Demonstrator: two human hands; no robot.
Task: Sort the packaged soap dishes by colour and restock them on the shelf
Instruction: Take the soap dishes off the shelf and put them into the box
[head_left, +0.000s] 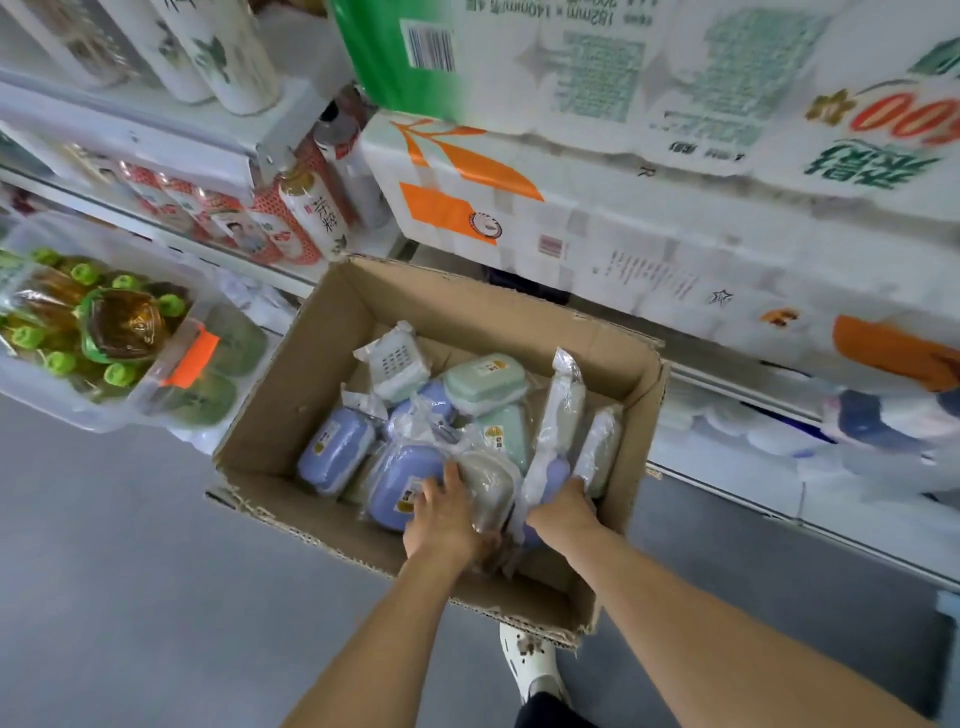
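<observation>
lilac, mint, beige dishes (337, 457), plastic-wrapped.

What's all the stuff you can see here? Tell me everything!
box: one, brown cardboard, open, on the floor in the middle.
purple soap dishes: at least three, bagged, left side of the box.
green soap dishes: at least two, bagged, far side of the box.
beige soap dish: one, bagged, between the hands.
tissue packs: several, white with orange and green print, stacked behind the box.
bottles: several, white and red, on the shelf at left.
bin: one, clear, holding green-capped bottles, left.
floor: grey.
shoe: one, white, near bottom.
left hand: on a purple dish.
right hand: among the packets at right.
</observation>
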